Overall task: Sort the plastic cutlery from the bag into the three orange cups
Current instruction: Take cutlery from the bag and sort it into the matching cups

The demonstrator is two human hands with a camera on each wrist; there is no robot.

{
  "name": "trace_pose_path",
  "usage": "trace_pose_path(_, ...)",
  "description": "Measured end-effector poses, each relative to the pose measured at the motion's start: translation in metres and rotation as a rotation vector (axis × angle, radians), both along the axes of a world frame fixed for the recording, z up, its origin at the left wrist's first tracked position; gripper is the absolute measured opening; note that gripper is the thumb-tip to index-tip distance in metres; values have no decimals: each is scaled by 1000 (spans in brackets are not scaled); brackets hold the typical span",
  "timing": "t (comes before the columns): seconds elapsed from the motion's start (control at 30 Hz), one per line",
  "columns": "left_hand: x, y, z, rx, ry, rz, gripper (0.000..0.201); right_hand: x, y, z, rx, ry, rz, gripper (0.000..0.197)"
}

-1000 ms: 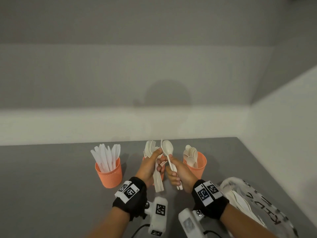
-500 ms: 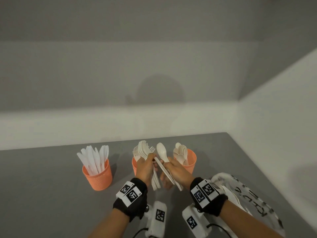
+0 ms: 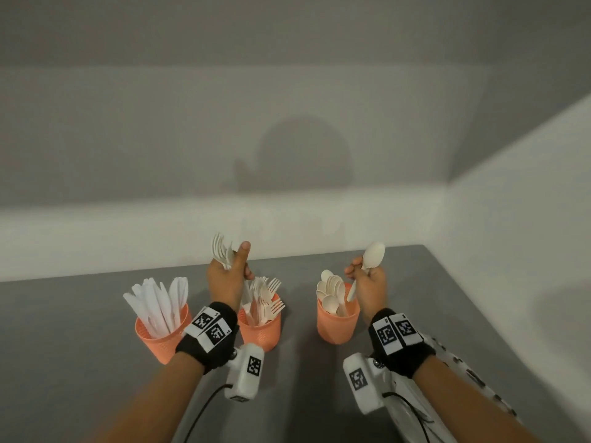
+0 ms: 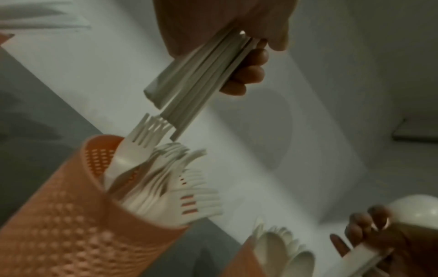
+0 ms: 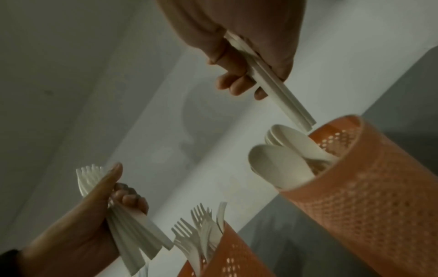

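left hand [image 3: 227, 279] fist round fork bundle [image 3: 221, 251], tines up, handles down over middle perforated orange cup [image 3: 259, 330] | right hand [image 3: 367, 284] clamps smooth white spoon [image 3: 372, 258], bowl up-right, handle down-left over right cup [image 3: 337, 326] center frame | knives in left cup [image 3: 160, 343]

Below left hand's [image 3: 227, 279] fingers: perforated orange plastic middle cup [image 3: 259, 330], packed with upright white plastic forks [image 3: 265, 298]; tines almost touch the held handles, tight entry. Under right hand's [image 3: 367, 287] fingers: orange plastic right cup [image 3: 335, 327], white spoons [image 3: 329, 290] crowd its left side, right side open. Bare grey tabletop [image 3: 300, 282] between both cups.
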State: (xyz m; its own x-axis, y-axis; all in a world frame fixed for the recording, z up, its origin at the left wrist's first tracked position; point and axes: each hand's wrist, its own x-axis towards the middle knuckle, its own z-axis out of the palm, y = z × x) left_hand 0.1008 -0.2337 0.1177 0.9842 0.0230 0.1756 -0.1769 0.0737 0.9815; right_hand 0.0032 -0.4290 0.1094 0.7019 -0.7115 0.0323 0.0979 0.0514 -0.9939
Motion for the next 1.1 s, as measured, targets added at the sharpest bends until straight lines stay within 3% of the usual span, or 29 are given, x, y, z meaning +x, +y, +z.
trace_pose_path(0.1, -4, -7, -13, 54, 20, -23, 43, 3, 2, -12, 8, 58, -24, 36)
trace_pose_path(0.27, -5, -21, -35, -24, 80, -56, 25, 14, 5, -26, -28, 122, -94, 35)
trace_pose_path(0.33, -6, -23, -44, 18, 31, -45, 16, 16, 5, -32, -49, 126, -93, 35)
trace_pose_path(0.47, -7, -20, -65, 289, -130, -7, 17, 15, 8, -40, -284, 150, -61, 32)
trace_pose_path(0.6, -3, -14, -75, 505, -312, -99, 26, 11, 11, -47, -590, 219, 12, 55)
trace_pose_path(0.73, 0, -9, -68, 715, -425, -170, 37, 13, 13, -43, -722, 304, 75, 53)
trace_pose_path(0.83, 0, -7, -62, 802, -458, -181, 52, 15, 14, -37, -856, 407, 136, 63)
trace_pose_path(0.97, 1, -7, -59, 936, -523, -141, 42, 17, 10, -41, -913, 502, 181, 67)
trace_pose_path(1.1, 2, -2, -71, 1249, -543, -207, 41, 21, 9, -44, -987, 580, 161, 83)
